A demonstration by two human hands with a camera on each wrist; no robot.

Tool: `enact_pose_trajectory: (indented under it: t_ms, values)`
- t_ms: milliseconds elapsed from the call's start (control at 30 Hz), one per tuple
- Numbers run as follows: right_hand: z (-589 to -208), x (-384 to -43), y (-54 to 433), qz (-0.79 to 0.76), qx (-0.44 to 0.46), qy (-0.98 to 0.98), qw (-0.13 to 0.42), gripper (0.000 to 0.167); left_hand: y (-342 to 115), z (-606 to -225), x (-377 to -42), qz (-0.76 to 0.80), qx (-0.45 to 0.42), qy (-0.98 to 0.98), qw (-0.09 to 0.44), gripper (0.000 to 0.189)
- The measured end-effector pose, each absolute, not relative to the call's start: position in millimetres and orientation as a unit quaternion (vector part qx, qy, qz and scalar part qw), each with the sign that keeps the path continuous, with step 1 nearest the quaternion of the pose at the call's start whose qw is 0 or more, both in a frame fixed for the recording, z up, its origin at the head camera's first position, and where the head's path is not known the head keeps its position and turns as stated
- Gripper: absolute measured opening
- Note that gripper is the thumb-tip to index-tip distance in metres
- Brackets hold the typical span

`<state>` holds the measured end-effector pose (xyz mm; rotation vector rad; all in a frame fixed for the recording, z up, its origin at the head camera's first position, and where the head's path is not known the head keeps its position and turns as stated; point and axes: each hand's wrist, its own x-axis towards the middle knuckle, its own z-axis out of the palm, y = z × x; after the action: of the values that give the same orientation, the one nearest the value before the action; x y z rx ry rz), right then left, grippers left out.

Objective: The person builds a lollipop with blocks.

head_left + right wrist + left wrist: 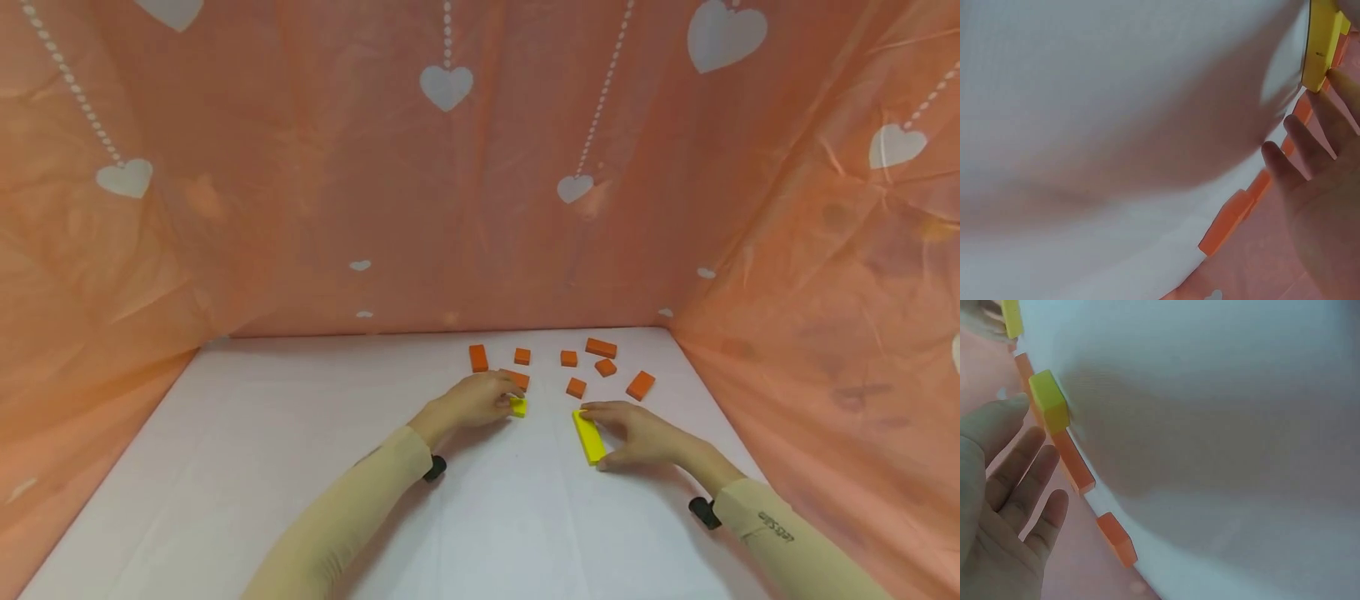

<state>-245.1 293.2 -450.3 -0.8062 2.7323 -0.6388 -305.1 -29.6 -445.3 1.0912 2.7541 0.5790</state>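
Observation:
My left hand [477, 400] is at a small yellow block [518, 407], its forefinger arched over the far side and its thumb at the left edge, pinching it. In the left wrist view the small yellow block [1050, 403] is beside the thumb tip, while the other visible fingers hang loose below. A longer yellow block [589, 437] lies to the right. My right hand [641, 433] holds it by its two ends, thumb at the near end and fingers at the far one. The right wrist view shows part of the long yellow block [1319, 47] above the spread fingers.
Orange blocks, several of them, lie scattered beyond the hands on the white table [247, 467]. One orange block [516, 379] is right behind the left hand, and another orange block [641, 386] lies beyond the right hand. Orange curtains [480, 217] enclose the back and sides.

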Motion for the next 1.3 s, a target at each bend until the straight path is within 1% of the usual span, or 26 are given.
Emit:
enact_pose_trajectory:
  t_ms: [333,633,933,1100,1167,1300]
  values:
    - [-453.7,-250.1,291.7,-0.210,-0.287,0.930,0.089,0.079,-29.4,-448.0,-309.5,0.163,0.388,0.906,0.048,0.022]
    - [-457.3,-251.6,287.4,-0.224,-0.291,0.928,0.062,0.077,-34.7,-456.6,-311.8,0.196,0.394,0.897,0.035,0.021]
    - [-453.8,-246.9,264.3,-0.268,-0.272,0.924,-0.002,0.073,-39.2,-457.9,-308.7,0.244,0.354,0.902,0.041,0.020]
    - [-450.1,-244.0,243.8,-0.302,-0.267,0.914,-0.045,0.070,-54.7,-453.4,-306.1,0.285,0.322,0.903,0.025,0.020]
    - [-448.9,-242.7,234.3,-0.310,-0.264,0.912,-0.051,0.070,-62.7,-450.9,-304.9,0.300,0.311,0.902,0.014,0.019]
    - [-446.6,-241.1,211.6,-0.311,-0.259,0.914,-0.035,0.071,-82.0,-445.4,-301.0,0.326,0.286,0.901,-0.001,0.018]
